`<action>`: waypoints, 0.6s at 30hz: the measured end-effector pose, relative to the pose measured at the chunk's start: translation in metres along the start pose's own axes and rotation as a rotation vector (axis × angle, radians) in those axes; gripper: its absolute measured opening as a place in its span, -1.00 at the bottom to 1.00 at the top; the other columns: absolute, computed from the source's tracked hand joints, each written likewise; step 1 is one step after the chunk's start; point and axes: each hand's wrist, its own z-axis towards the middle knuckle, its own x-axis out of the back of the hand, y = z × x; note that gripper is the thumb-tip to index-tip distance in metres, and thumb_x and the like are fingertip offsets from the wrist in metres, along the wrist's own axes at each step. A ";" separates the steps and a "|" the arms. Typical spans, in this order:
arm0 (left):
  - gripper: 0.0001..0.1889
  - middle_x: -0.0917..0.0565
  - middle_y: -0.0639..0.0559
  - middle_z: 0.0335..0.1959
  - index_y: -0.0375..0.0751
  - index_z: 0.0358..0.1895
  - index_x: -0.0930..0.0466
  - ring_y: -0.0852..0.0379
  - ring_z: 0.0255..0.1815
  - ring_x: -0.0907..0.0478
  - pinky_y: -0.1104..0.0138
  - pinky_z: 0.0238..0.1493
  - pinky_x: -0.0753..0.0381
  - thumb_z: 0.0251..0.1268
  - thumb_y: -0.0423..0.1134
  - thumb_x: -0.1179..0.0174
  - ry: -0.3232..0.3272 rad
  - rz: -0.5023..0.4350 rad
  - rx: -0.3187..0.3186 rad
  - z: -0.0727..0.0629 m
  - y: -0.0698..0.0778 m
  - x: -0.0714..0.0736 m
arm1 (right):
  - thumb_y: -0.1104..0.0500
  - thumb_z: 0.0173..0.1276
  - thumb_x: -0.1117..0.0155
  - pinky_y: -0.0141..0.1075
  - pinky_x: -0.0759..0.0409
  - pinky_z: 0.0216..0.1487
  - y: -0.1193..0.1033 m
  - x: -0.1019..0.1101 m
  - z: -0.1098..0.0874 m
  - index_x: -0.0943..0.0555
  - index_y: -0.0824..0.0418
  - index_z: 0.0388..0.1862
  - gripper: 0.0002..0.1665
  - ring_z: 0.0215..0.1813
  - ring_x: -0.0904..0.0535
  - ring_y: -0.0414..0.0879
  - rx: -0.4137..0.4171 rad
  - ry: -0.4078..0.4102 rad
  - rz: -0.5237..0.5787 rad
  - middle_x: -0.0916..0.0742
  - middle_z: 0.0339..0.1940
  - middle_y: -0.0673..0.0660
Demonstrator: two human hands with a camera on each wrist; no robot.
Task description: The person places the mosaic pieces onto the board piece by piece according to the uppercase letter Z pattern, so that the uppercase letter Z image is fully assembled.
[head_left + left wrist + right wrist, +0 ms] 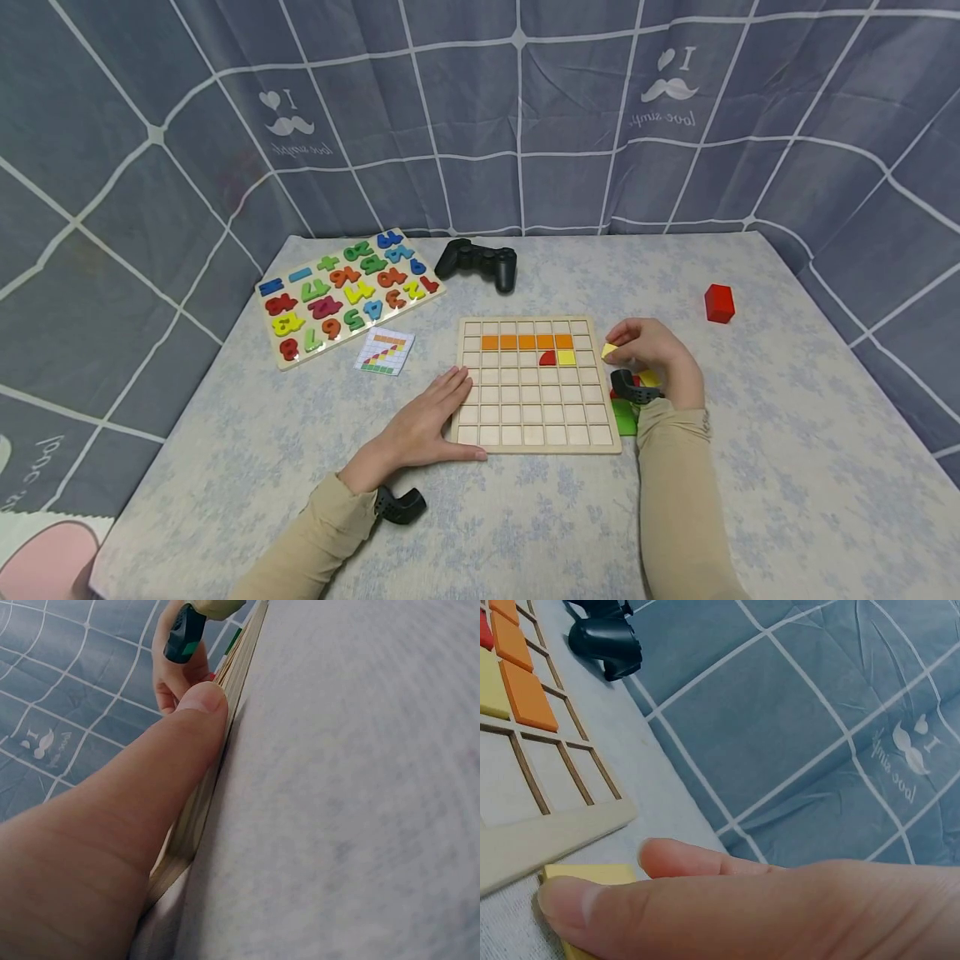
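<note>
A wooden grid board [532, 414] lies on the table. Several orange square tiles [527, 342] form a row in it, with a red quarter-round tile [548, 358] and a yellow square tile [566, 357] below. My left hand [429, 421] rests at the board's left edge, fingers spread and straight, the thumb along its near corner. Just beyond the right edge, my right hand [651, 348] pinches another yellow tile [592, 873]; the thumb covers part of it. Under that wrist lie more tiles, among them a green one [625, 417], partly hidden.
Left of the board is a pattern card [385, 351]. Behind it lies a number puzzle board [348, 298] with colourful pieces. A black game controller [480, 262] sits at the back, and a red block [719, 303] stands at the right. A grid-patterned curtain [480, 117] surrounds the table.
</note>
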 end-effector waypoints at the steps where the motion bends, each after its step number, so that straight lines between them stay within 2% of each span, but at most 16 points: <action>1: 0.15 0.06 -0.12 0.51 -0.29 0.47 0.03 0.07 0.51 0.23 0.30 0.48 0.12 -0.04 0.42 -0.19 -0.001 0.001 0.001 0.000 0.000 0.000 | 0.32 0.12 -0.41 -0.29 -0.45 -0.52 -0.001 0.000 0.000 -0.46 0.36 -0.09 -0.60 -0.42 -0.42 -0.04 -0.001 0.005 -0.007 -0.52 -0.30 0.15; 4: 0.14 0.06 -0.13 0.50 -0.29 0.47 0.03 0.06 0.51 0.22 0.29 0.48 0.11 -0.04 0.42 -0.19 0.001 0.004 -0.001 0.000 0.000 0.000 | 0.27 0.13 -0.41 -0.30 -0.44 -0.49 -0.006 0.000 -0.001 -0.49 0.34 -0.16 -0.65 -0.42 -0.41 -0.02 0.036 0.022 -0.061 -0.53 -0.36 0.15; 9: 0.14 0.05 -0.14 0.50 -0.31 0.46 0.03 0.05 0.51 0.21 0.29 0.49 0.11 -0.04 0.41 -0.20 0.004 0.004 -0.006 0.000 0.000 0.000 | 0.19 0.16 -0.41 -0.24 -0.51 -0.19 -0.020 -0.006 -0.002 -0.63 0.32 -0.22 -0.74 -0.27 -0.51 -0.01 0.230 -0.002 -0.206 -0.67 -0.35 0.11; 13: 0.14 0.05 -0.15 0.50 -0.31 0.46 0.02 0.04 0.51 0.21 0.31 0.48 0.12 -0.04 0.42 -0.19 0.008 0.010 -0.007 0.000 0.000 0.001 | 0.22 0.20 -0.37 -0.15 -0.57 -0.04 -0.035 -0.022 0.001 -0.67 0.36 -0.17 -0.73 -0.19 -0.60 0.00 0.338 -0.155 -0.216 -0.73 -0.25 0.15; 16: 0.14 0.04 -0.15 0.50 -0.31 0.46 0.02 0.04 0.51 0.20 0.31 0.48 0.11 -0.03 0.42 -0.19 0.010 0.010 -0.009 0.000 0.000 0.000 | 0.23 0.22 -0.35 -0.17 -0.62 -0.08 -0.042 -0.035 0.006 -0.68 0.36 -0.17 -0.75 -0.21 -0.64 -0.02 0.373 -0.262 -0.247 -0.74 -0.24 0.15; 18: 0.14 0.04 -0.15 0.50 -0.31 0.46 0.02 0.03 0.51 0.20 0.31 0.48 0.11 -0.03 0.42 -0.19 0.009 0.005 -0.010 -0.001 -0.001 0.000 | 0.24 0.22 -0.34 -0.21 -0.62 -0.14 -0.044 -0.042 0.008 -0.70 0.33 -0.20 -0.80 -0.26 -0.64 -0.04 0.377 -0.298 -0.276 -0.74 -0.28 0.12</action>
